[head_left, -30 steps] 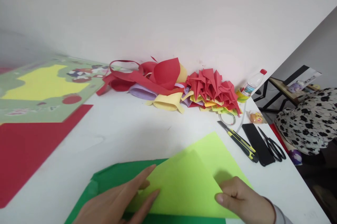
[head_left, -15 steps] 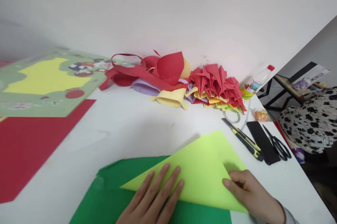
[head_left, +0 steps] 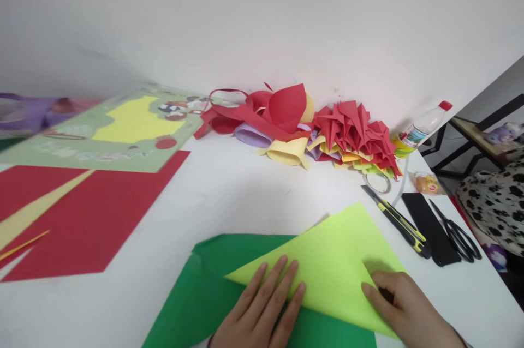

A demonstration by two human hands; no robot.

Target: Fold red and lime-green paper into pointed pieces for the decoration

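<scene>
A lime-green sheet of paper (head_left: 327, 266), folded over into a pointed shape, lies partly on a dark green sheet (head_left: 192, 293) on the table. My left hand (head_left: 262, 304) rests flat on its left part, fingers stretched out and slightly spread. At the right, my right hand (head_left: 405, 304) pinches an edge of the lime paper's upper layer between thumb and curled fingers. A dark gap shows under that edge, where the layer stands a little raised. The fingertips beneath the layer are partly hidden.
Right of the paper lie a box cutter (head_left: 397, 222), a black case (head_left: 429, 228), scissors (head_left: 458, 233) and a tape roll (head_left: 377, 183). Folded red paper (head_left: 352, 124) and a bottle (head_left: 423, 127) stand at the wall. Red paper (head_left: 123, 217) and a green printed board (head_left: 151, 160) lie left.
The camera view has turned left, so everything appears further right. Both hands keep about the same places on the lime paper, and its upper layer has shifted slightly at the top corner.
</scene>
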